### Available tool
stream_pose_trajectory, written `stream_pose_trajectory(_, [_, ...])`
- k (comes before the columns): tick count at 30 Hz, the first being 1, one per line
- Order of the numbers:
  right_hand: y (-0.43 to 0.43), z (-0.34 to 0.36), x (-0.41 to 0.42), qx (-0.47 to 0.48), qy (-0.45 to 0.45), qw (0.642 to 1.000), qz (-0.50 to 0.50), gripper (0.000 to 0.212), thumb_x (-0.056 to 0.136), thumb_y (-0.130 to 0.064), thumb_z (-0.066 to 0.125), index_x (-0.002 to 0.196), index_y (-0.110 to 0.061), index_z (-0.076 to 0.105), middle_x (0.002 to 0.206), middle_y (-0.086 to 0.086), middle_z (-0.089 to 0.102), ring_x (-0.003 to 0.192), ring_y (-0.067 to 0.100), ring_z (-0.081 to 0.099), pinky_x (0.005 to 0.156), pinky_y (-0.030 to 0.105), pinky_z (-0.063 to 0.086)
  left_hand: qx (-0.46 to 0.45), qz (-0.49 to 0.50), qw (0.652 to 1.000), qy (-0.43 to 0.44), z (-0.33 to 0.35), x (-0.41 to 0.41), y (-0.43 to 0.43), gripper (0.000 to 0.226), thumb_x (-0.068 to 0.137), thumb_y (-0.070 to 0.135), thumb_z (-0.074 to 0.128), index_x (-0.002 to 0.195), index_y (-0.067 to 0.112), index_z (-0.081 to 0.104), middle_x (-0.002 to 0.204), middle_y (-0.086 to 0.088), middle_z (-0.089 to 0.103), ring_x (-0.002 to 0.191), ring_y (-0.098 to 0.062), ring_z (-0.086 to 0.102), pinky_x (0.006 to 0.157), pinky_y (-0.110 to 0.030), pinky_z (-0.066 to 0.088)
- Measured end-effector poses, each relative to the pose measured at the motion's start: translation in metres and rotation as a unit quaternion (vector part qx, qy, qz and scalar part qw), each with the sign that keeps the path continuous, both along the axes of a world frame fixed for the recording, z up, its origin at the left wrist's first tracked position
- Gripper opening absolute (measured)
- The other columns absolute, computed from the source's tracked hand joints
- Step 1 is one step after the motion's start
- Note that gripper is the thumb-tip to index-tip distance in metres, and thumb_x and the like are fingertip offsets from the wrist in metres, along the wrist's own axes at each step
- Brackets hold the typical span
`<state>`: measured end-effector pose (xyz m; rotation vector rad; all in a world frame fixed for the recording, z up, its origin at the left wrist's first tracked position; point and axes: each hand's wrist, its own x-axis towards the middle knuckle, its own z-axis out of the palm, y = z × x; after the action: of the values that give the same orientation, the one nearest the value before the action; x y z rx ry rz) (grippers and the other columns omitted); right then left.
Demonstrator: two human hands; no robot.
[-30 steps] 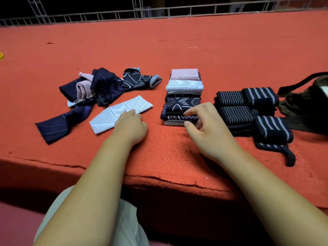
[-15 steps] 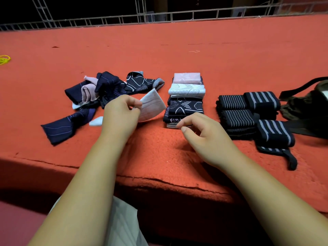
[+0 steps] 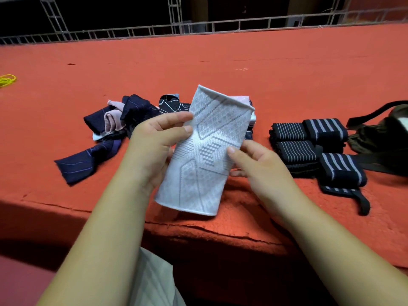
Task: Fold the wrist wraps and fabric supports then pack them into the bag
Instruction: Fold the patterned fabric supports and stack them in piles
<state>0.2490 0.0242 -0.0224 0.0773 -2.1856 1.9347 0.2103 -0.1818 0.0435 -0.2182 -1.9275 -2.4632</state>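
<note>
I see a broad band of bare red carpet [image 3: 220, 56] behind everything, up to the metal railing [image 3: 220, 25]. The heap of loose supports [image 3: 123, 120] blocks the left. The rolled striped wraps [image 3: 309, 146] crowd the right, with the bag [image 3: 384, 133] just beyond them. Between them the white support [image 3: 205, 151], gripped by the left hand [image 3: 152, 146] and right hand [image 3: 258, 164], fills the middle gap. Bare carpet runs along the near edge.

Flat white support [image 3: 205, 151] held aloft while rolled striped wraps [image 3: 309, 149] lie beside the bag [image 3: 379, 138].

Red carpeted platform [image 3: 220, 58], yellow cord [image 3: 7, 80] at its left edge, metal truss railing [image 3: 198, 27] behind
</note>
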Motion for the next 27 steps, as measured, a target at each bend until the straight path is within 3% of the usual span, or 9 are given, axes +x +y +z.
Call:
stream_pose_trajectory(3, [0.006,0.006,-0.001,-0.07,0.002,0.997,-0.019,0.015,0.107,-0.018,0.063,0.11,-0.01,0.076,0.087,0.008,0.078,0.075,0.016,0.069,0.074,0.041,0.06,0.018,-0.004,1.0,-0.001,-0.011,-0.004,0.011,0.031,0.094,-0.015,0.063,0.119,0.003,0.068,0.097,-0.01,0.071,0.054,-0.004,0.064,0.043,-0.017,0.046])
stream_pose_trajectory(5, [0.013,0.01,0.0,-0.068,0.008,0.997,-0.03,0.014,0.106,-0.018,0.065,0.11,-0.014,0.077,0.083,0.006,0.077,0.069,0.013,0.067,0.066,0.036,0.058,0.016,-0.011,1.0,-0.009,-0.018,-0.01,0.014,0.038,0.094,-0.013,0.064,0.126,0.007,0.065,0.109,-0.012,0.077,0.066,-0.009,0.07,0.045,-0.019,0.047])
stream_pose_trajectory(9, [0.024,0.015,0.002,-0.077,0.005,0.997,-0.016,0.015,0.106,-0.014,0.064,0.114,-0.017,0.076,0.072,-0.007,0.071,0.059,0.005,0.063,0.054,0.025,0.051,-0.014,-0.05,0.998,-0.041,-0.028,-0.018,0.017,0.039,0.096,-0.001,0.068,0.134,0.008,0.067,0.124,-0.008,0.078,0.098,-0.023,0.074,0.066,-0.029,0.06])
stream_pose_trajectory(12, [0.031,0.015,0.002,-0.065,0.0,0.998,-0.006,0.015,0.107,-0.012,0.062,0.114,-0.015,0.075,0.066,-0.013,0.067,0.055,0.003,0.059,0.05,0.023,0.047,-0.024,-0.063,0.996,-0.051,-0.031,-0.02,0.019,0.031,0.096,0.004,0.07,0.126,0.011,0.075,0.119,-0.012,0.079,0.099,-0.025,0.073,0.073,-0.032,0.061])
stream_pose_trajectory(17, [0.037,0.015,0.0,-0.063,-0.002,0.998,-0.026,0.027,0.104,-0.004,0.057,0.117,-0.021,0.075,0.077,-0.009,0.07,0.062,0.01,0.061,0.056,0.031,0.053,-0.016,-0.07,0.996,-0.052,-0.035,-0.027,0.024,0.026,0.097,0.0,0.066,0.117,0.014,0.075,0.109,-0.011,0.078,0.085,-0.019,0.072,0.065,-0.03,0.06])
stream_pose_trajectory(21, [0.041,0.007,-0.006,-0.078,-0.025,0.997,-0.014,0.031,0.103,-0.006,0.056,0.115,-0.025,0.078,0.112,0.01,0.08,0.094,0.027,0.074,0.082,0.051,0.061,-0.006,-0.083,0.995,-0.054,-0.038,-0.03,0.03,0.028,0.099,-0.005,0.059,0.102,0.018,0.076,0.092,-0.005,0.075,0.074,-0.012,0.068,0.064,-0.027,0.057])
stream_pose_trajectory(24, [0.042,0.005,-0.01,-0.118,-0.053,0.992,0.0,0.035,0.103,-0.004,0.052,0.111,-0.021,0.081,0.115,0.011,0.08,0.098,0.027,0.071,0.082,0.043,0.06,-0.006,-0.072,0.996,-0.056,-0.041,-0.034,0.03,0.04,0.097,-0.008,0.049,0.084,0.015,0.078,0.088,-0.007,0.075,0.081,-0.017,0.067,0.075,-0.033,0.057])
stream_pose_trajectory(27, [0.044,0.003,-0.013,-0.191,-0.069,0.979,0.013,0.043,0.103,-0.003,0.039,0.108,-0.014,0.081,0.106,0.015,0.08,0.089,0.026,0.068,0.074,0.037,0.059,0.002,-0.072,0.996,-0.06,-0.041,-0.034,0.03,0.042,0.097,-0.007,0.042,0.085,0.008,0.079,0.094,-0.012,0.077,0.088,-0.021,0.068,0.08,-0.033,0.059])
